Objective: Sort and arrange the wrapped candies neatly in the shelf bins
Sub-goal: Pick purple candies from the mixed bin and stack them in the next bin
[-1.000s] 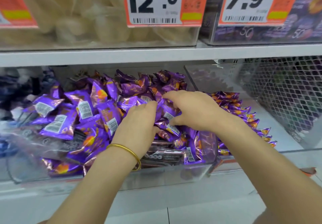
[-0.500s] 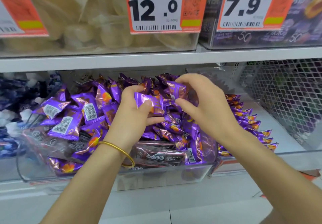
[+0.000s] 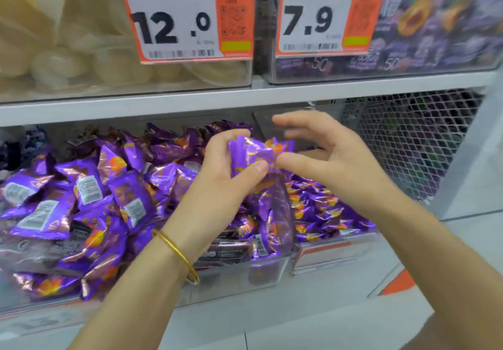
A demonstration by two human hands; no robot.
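Note:
A loose heap of purple wrapped candies point(image 3: 89, 194) fills the clear shelf bin point(image 3: 234, 276) on the lower shelf. My left hand point(image 3: 220, 183), with a gold bangle on its wrist, is shut on a small stack of purple candies point(image 3: 258, 153) held above the heap. My right hand point(image 3: 334, 162) hovers just right of that stack, fingers spread, thumb tip touching the stack's right edge. To the right, a second clear bin point(image 3: 326, 251) holds purple candies in an ordered row point(image 3: 318, 208).
An upper shelf board point(image 3: 245, 96) runs right above my hands, carrying clear boxes with orange price tags 12.0 point(image 3: 185, 17) and 7.9 point(image 3: 324, 15). A white wire mesh panel point(image 3: 413, 143) stands at the right. White shelf front point(image 3: 245, 319) lies below the bins.
Both hands rose out of the heap with candies. The candy my right hand held now sits stacked in my left hand, and my right hand has spread its fingers.

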